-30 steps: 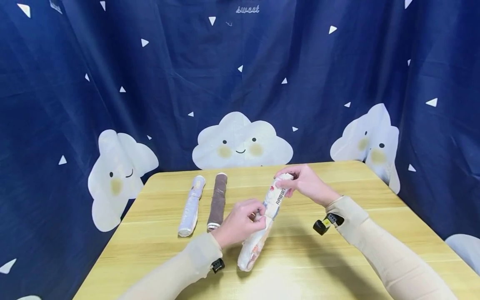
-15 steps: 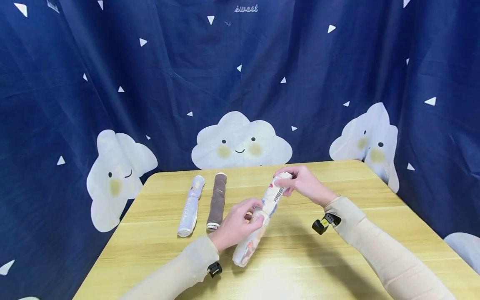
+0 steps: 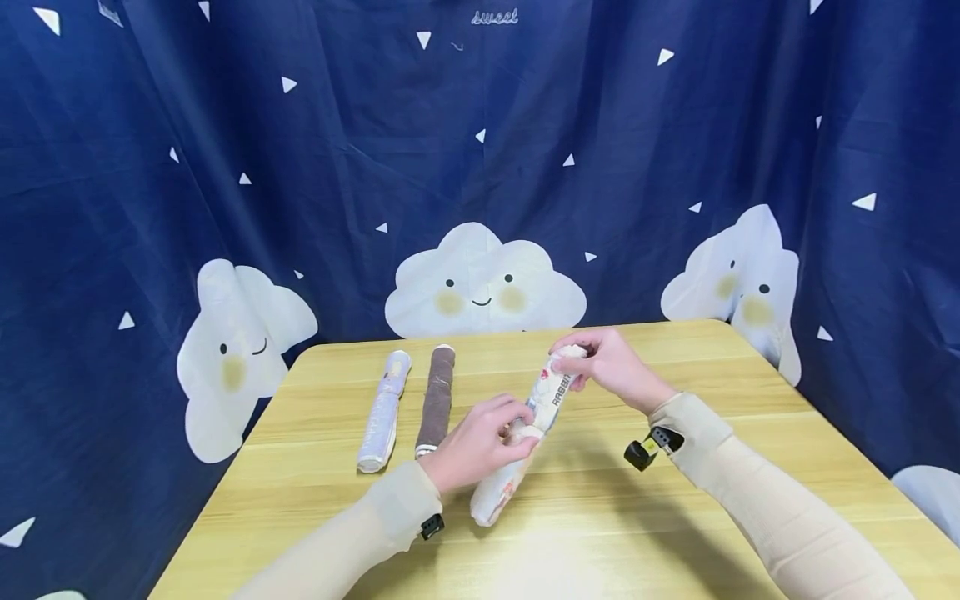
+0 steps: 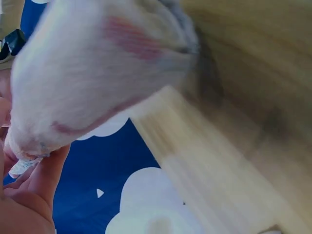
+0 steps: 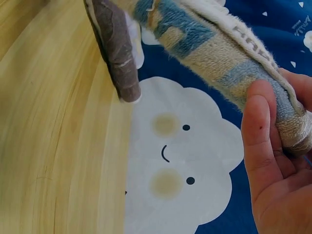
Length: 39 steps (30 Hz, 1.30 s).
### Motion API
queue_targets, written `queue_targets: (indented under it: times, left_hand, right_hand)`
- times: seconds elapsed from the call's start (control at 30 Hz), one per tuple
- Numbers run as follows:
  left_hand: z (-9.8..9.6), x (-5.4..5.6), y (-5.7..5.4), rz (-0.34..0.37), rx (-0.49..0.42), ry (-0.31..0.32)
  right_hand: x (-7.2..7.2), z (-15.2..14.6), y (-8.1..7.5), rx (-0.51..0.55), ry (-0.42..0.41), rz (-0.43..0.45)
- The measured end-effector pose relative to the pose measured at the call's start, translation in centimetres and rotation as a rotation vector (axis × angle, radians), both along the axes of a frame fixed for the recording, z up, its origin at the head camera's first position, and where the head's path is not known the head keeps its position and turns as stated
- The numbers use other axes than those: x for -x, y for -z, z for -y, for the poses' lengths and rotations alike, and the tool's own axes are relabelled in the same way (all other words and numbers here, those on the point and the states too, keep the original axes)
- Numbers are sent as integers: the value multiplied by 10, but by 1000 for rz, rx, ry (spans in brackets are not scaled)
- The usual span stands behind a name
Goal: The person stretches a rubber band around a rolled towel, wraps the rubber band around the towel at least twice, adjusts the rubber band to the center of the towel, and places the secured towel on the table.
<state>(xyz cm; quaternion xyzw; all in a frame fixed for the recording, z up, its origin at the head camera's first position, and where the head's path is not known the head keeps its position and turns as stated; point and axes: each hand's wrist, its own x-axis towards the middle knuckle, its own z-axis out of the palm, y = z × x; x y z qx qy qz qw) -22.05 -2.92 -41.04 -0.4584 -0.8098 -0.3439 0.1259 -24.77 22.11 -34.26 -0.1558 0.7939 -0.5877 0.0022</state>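
A rolled towel (image 3: 553, 392), white with coloured prints and dark lettering, is held slanting above the table. My left hand (image 3: 476, 442) pinches it around the middle, where the roll narrows. Its far upper end is gripped by my right hand (image 3: 615, 371), thumb on the near side and fingers behind. In the right wrist view the towel (image 5: 195, 51) shows beige and blue terry with a pale hem. Close up in the left wrist view, the towel's lower end (image 4: 87, 73) is blurred. What lies under the left fingers is hidden.
Two more rolled towels, one lavender (image 3: 382, 417) and one brown (image 3: 437, 400), lie side by side on the wooden table (image 3: 300, 500), left of the hands. A navy curtain (image 3: 345, 167) with white clouds hangs behind the table edge.
The towel's lower end has risen slightly. My left hand has shifted a little along the middle of the roll, while my right hand keeps its grip on the far end.
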Motion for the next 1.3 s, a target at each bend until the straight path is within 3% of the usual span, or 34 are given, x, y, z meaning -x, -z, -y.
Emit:
queue_targets:
  times: [0.17,0.4,0.57,0.73,0.97,1.3]
  left_hand:
    - [2,2,2,2,-6,9]
    - [7,3,6,129,-103,3]
    - [8,4,8,207,-163,-39]
    - [7,5,10,315,-139,-93]
    - [2,10,6,383,-99,-202]
    - [-7,19,-2,492,-136,-255]
  right_hand:
    - [2,4,-3,-34,-3,1]
    - [3,6,-6,-43,-26,17]
    - [4,6,-6,-76,-11,-3]
    - [8,7,-3,-152,0,-18]
    - [16,13,2,-159,8,-30]
    - [30,22,9,-182,48,-47]
